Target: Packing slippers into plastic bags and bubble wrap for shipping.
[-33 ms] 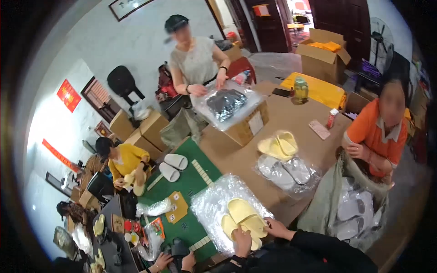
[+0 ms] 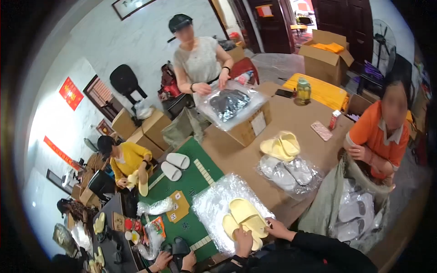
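Observation:
A pair of pale yellow slippers [image 2: 246, 212] lies on a stack of clear plastic bags [image 2: 214, 200] at the near table edge. My left hand [image 2: 243, 240] is closed on the near end of the left slipper, with the thumb on top. From the right, my right hand [image 2: 278, 229] pinches the edge of the other slipper. The two slippers sit side by side and partly overlap. Farther right on the table are grey slippers in clear plastic [image 2: 286, 173], with another yellow pair [image 2: 281, 146] just behind them.
Left of me, a co-worker's hands [image 2: 163, 261] hold dark slippers [image 2: 180, 246]. White slippers [image 2: 175, 166] lie on the green table top [image 2: 191, 152]. A woven sack [image 2: 318, 207] of wrapped slippers stands at right beside a person in orange. Across the table, another person handles a bag on a carton [image 2: 248, 129].
The whole view has shifted very slightly. My hands stay on the yellow slippers.

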Available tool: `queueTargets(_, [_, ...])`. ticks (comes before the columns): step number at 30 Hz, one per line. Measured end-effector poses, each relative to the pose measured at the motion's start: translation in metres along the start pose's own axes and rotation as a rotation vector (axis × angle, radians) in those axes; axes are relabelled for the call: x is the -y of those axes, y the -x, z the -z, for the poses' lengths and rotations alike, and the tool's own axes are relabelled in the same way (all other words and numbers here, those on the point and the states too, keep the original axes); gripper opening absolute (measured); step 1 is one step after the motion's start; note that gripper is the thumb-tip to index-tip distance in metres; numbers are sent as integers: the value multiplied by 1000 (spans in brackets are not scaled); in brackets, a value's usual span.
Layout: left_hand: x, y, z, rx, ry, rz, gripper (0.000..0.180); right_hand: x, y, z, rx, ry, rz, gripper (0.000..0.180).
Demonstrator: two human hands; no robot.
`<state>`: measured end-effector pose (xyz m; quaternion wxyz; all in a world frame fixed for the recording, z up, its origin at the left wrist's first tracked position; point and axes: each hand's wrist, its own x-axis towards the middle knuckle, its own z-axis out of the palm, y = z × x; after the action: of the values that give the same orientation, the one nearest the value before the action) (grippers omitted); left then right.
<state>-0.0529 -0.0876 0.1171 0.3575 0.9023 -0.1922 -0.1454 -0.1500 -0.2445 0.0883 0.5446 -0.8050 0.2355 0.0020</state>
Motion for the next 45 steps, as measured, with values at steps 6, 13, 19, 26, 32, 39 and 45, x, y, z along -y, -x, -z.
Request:
queueTargets(6, [-5, -2, 7, -56, 16, -88, 57, 4, -7, -10, -54, -121, -43, 52])
queueTargets(13, [7, -8, 0, -42, 88, -12, 52, 1, -11, -17, -89, -107, -24, 46])
queueTargets(19, [40, -17, -15, -47, 88, -76, 59, -3, -14, -22, -134, -128, 6, 47])
queueTargets(26, [57, -18, -20, 19, -36, -73, 59, 1, -14, -19, -178, -46, -15, 47])
queueTargets(32, [32, -19, -1, 129, -82, 18, 60, -4, -16, -20, -163, -29, -18, 45])
queueTargets(39, [21, -21, -1, 48, 146, -168, 62, 18, -6, -1, -181, -84, -13, 48])
queueTargets(45, [63, -39, -27, 116, 157, -218, 37, 12, -13, -8, -177, -33, -9, 52])
